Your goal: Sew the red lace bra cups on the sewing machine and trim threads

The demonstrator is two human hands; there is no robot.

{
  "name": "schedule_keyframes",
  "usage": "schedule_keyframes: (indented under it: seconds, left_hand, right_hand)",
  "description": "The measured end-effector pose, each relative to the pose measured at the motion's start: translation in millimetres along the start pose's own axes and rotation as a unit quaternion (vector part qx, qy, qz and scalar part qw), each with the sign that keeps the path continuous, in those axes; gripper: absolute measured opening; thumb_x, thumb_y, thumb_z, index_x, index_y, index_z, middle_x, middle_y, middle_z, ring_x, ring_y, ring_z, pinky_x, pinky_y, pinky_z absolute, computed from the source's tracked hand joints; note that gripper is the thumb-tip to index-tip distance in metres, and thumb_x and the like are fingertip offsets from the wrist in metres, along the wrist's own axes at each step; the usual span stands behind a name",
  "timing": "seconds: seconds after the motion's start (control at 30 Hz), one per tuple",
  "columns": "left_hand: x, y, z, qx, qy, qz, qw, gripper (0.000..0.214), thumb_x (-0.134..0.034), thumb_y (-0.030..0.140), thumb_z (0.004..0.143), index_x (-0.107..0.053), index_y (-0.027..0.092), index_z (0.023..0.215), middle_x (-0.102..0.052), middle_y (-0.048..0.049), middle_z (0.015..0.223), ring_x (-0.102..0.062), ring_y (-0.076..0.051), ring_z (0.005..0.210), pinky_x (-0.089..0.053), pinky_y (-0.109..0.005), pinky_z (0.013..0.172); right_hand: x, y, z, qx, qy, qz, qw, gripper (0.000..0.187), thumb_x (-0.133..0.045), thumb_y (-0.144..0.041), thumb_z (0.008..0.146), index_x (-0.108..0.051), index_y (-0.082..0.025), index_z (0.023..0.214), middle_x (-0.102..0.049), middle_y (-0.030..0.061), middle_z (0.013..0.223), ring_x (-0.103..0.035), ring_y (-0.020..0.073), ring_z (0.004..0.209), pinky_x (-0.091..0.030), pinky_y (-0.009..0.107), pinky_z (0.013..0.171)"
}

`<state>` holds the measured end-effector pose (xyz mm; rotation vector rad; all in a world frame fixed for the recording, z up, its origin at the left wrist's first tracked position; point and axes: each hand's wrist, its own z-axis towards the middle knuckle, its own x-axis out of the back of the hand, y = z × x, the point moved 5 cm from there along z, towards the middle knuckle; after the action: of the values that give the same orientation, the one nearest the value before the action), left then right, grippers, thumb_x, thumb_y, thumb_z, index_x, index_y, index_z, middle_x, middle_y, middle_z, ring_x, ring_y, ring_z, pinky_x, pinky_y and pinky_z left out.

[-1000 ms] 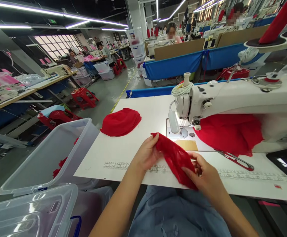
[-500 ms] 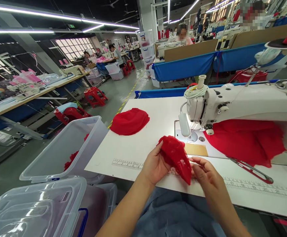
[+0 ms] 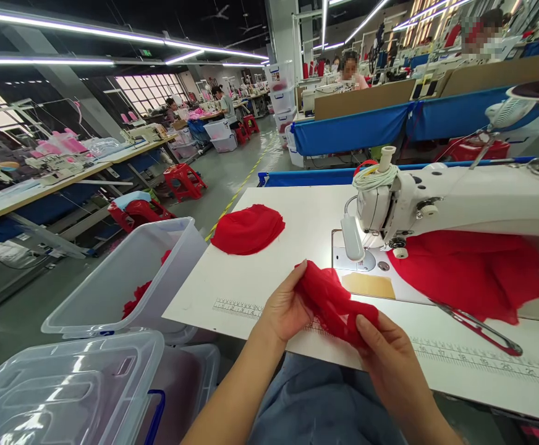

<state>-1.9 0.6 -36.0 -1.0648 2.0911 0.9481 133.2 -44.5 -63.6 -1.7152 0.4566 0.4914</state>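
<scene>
A piece of thin red fabric is stretched between my two hands, just above the front of the white sewing table. My left hand pinches its left end, thumb on top. At the right end, my right hand grips the cloth between thumb and fingers. Behind my hands stands a white sewing machine, its needle area over a metal plate. A stack of red fabric pieces lies flat on the table's left side. More red fabric is bunched under the machine arm.
Thread snips lie on the table at right, by a printed ruler. An open plastic bin with red scraps stands left of the table, behind a lidded bin. Co-workers sit at machines further back.
My right hand has taken hold of the fabric's right end, which was hanging loose. The cloth is now spread sideways between both hands. The view has shifted slightly.
</scene>
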Motion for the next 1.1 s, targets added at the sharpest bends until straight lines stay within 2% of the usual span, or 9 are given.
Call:
schedule_keyframes:
  seconds: [0.13,0.27,0.33,0.4,0.57,0.73,0.83,1.0,1.1]
  left_hand:
    - [-0.3,15.5,4.8,-0.052,0.059,-0.014,0.997,0.013,-0.060,0.011,0.086,-0.063,0.013,0.073,-0.067,-0.0021,0.063,-0.066,-0.014,0.058,-0.056,-0.025,0.067]
    - [5.9,25.3,16.5,-0.073,0.134,-0.011,0.988,0.024,-0.055,0.010,0.088,-0.059,0.014,0.065,-0.062,-0.0004,0.055,-0.060,-0.011,0.049,-0.054,-0.023,0.063]
    - [10.4,26.7,22.9,-0.072,0.158,-0.004,0.985,0.026,-0.055,0.008,0.088,-0.058,0.013,0.063,-0.061,-0.0009,0.054,-0.058,-0.012,0.047,-0.054,-0.024,0.062]
    - [13.2,25.4,26.5,-0.073,0.165,-0.005,0.984,0.025,-0.057,0.007,0.087,-0.058,0.013,0.062,-0.061,-0.0008,0.054,-0.057,-0.012,0.047,-0.054,-0.025,0.061]
    - [7.0,22.8,21.0,-0.126,0.121,-0.016,0.985,0.016,-0.068,0.012,0.083,-0.062,0.013,0.068,-0.064,0.0001,0.062,-0.060,-0.011,0.053,-0.054,-0.022,0.061]
    - [4.2,27.2,17.1,-0.160,0.125,-0.009,0.979,0.021,-0.066,0.015,0.087,-0.060,0.012,0.067,-0.063,-0.0008,0.061,-0.059,-0.009,0.052,-0.051,-0.019,0.057]
    - [1.9,28.8,16.6,-0.167,0.108,0.014,0.980,0.021,-0.069,0.018,0.085,-0.060,0.012,0.067,-0.063,-0.0006,0.060,-0.059,-0.009,0.052,-0.051,-0.020,0.056]
    - [-6.7,27.8,8.9,-0.176,0.076,0.070,0.979,0.031,-0.082,0.028,0.071,-0.055,0.014,0.062,-0.058,0.0023,0.053,-0.055,-0.010,0.047,-0.049,-0.023,0.052]
    - [-10.2,24.3,5.0,-0.165,0.067,0.104,0.978,0.039,-0.086,0.038,0.064,-0.053,0.015,0.062,-0.055,0.0034,0.052,-0.054,-0.011,0.047,-0.047,-0.024,0.051]
  right_hand:
    - [-5.7,-3.2,-10.1,0.106,-0.065,-0.196,0.973,0.031,-0.063,-0.043,0.086,-0.067,-0.020,0.065,-0.056,-0.0006,0.060,-0.049,0.0142,0.058,-0.041,0.027,0.055]
    - [-32.5,-8.0,-31.3,0.277,-0.174,-0.378,0.866,0.035,-0.045,-0.025,0.094,-0.053,-0.020,0.060,-0.048,-0.0013,0.057,-0.048,0.0136,0.055,-0.039,0.027,0.054]
    - [-40.7,-6.7,-40.0,0.324,-0.204,-0.393,0.836,0.033,-0.041,-0.021,0.095,-0.049,-0.021,0.062,-0.048,-0.0015,0.057,-0.048,0.0135,0.054,-0.039,0.027,0.054]
    - [-40.0,-3.7,-40.6,0.309,-0.195,-0.391,0.845,0.033,-0.041,-0.024,0.096,-0.048,-0.022,0.064,-0.048,-0.0016,0.059,-0.048,0.0137,0.055,-0.040,0.027,0.055]
    - [-24.5,1.1,-22.8,0.177,-0.136,-0.349,0.910,0.042,-0.045,-0.037,0.096,-0.039,-0.021,0.057,-0.036,-0.0036,0.055,-0.037,0.0116,0.051,-0.031,0.026,0.048]
    - [-25.0,-3.2,-12.0,0.173,-0.122,-0.340,0.916,0.044,-0.043,-0.042,0.096,-0.051,-0.020,0.059,-0.041,-0.0030,0.055,-0.038,0.0113,0.051,-0.029,0.025,0.049]
    - [-21.5,-0.5,-5.2,0.113,-0.081,-0.311,0.940,0.043,-0.050,-0.052,0.091,-0.051,-0.020,0.063,-0.040,-0.0036,0.056,-0.035,0.0114,0.051,-0.029,0.025,0.048]
    - [-28.2,13.8,1.9,-0.083,-0.106,-0.122,0.983,0.050,-0.057,-0.066,0.081,-0.047,-0.021,0.064,-0.039,-0.0045,0.056,-0.029,0.0097,0.051,-0.024,0.024,0.047]
    - [-38.0,17.4,2.9,-0.167,-0.089,0.041,0.981,0.050,-0.075,-0.061,0.067,-0.047,-0.020,0.068,-0.035,-0.0067,0.060,-0.020,0.0071,0.051,-0.017,0.021,0.045]
